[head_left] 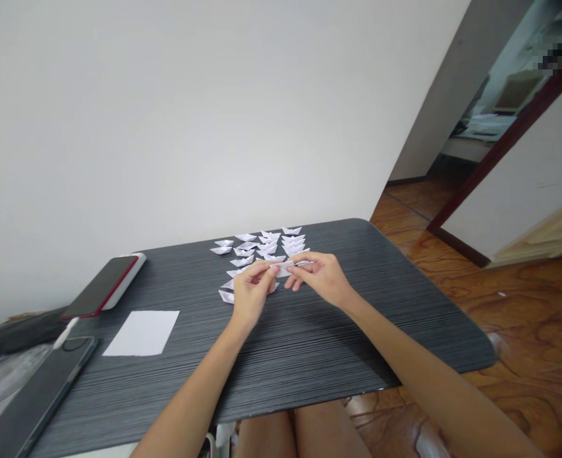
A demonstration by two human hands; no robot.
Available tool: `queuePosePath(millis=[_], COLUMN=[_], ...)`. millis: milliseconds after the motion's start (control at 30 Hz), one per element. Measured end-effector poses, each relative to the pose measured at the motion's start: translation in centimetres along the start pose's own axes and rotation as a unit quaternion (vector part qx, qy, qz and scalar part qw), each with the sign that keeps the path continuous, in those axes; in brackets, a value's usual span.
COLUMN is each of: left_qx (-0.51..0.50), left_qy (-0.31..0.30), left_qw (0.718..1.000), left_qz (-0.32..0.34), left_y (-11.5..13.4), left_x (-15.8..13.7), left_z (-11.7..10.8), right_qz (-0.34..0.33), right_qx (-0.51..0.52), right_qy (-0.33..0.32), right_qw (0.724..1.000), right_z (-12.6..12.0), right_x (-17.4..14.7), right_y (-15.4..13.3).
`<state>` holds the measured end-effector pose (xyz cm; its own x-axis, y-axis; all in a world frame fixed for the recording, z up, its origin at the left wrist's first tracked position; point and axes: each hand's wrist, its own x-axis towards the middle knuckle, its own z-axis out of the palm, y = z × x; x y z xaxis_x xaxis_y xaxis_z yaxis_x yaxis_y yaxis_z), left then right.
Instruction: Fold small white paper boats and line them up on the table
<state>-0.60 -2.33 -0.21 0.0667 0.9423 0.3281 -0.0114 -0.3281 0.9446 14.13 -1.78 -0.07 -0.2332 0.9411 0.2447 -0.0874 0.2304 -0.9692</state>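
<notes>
A small folded white paper (283, 269) is pinched between my two hands, above the middle of the dark table. My left hand (253, 287) grips its left end with thumb and fingers. At its right end, my right hand (319, 275) holds it between thumb and forefinger, the lower fingers hanging loose. Several white paper boats (267, 240) stand in rough columns just beyond my hands, and a few are partly hidden behind them. A white paper sheet (142, 333) lies flat to the left of my left forearm.
The dark striped table (357, 331) meets a white wall (223, 114) at the back. At its left lie a red-edged dark device (102, 286) and a phone (46, 394) beside a white cable plug (65, 333). Wooden floor (529, 318) shows on the right.
</notes>
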Motion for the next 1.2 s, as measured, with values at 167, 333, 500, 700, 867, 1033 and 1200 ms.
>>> queuePosePath(millis=[167,333,500,700,867,1033,1200], left_qx=[-0.018,-0.027,0.001,0.063,0.033,-0.007,0.006], left_qy=[0.031,0.024,-0.003,0.038,0.032,0.011,0.03], left_qw=[0.999,0.999,0.996,0.986,0.993,0.999,0.998], left_qz=[0.029,0.028,0.094,0.149,0.108,0.03,0.055], left_y=[0.7,0.7,1.0,0.9,0.7,0.6,0.4], left_x=[-0.3,-0.5,-0.5,-0.3,-0.4,-0.4,-0.3], left_z=[0.1,0.3,0.3,-0.1,-0.1,0.0,-0.1], right_qz=[-0.004,-0.014,-0.119,-0.144,-0.052,-0.076,-0.084], right_qx=[0.001,-0.002,-0.043,-0.033,0.043,0.036,0.038], right_qy=[0.017,0.026,0.03,0.027,0.002,0.008,-0.004], right_qw=[1.0,1.0,0.992,0.989,0.998,0.996,0.996], right_z=[0.2,0.4,0.1,-0.4,-0.8,-1.0,-1.0], right_x=[0.0,-0.1,-0.2,0.2,0.7,0.7,0.7], right_y=[-0.5,-0.8,-0.8,-1.0,-0.7,-0.5,-0.5])
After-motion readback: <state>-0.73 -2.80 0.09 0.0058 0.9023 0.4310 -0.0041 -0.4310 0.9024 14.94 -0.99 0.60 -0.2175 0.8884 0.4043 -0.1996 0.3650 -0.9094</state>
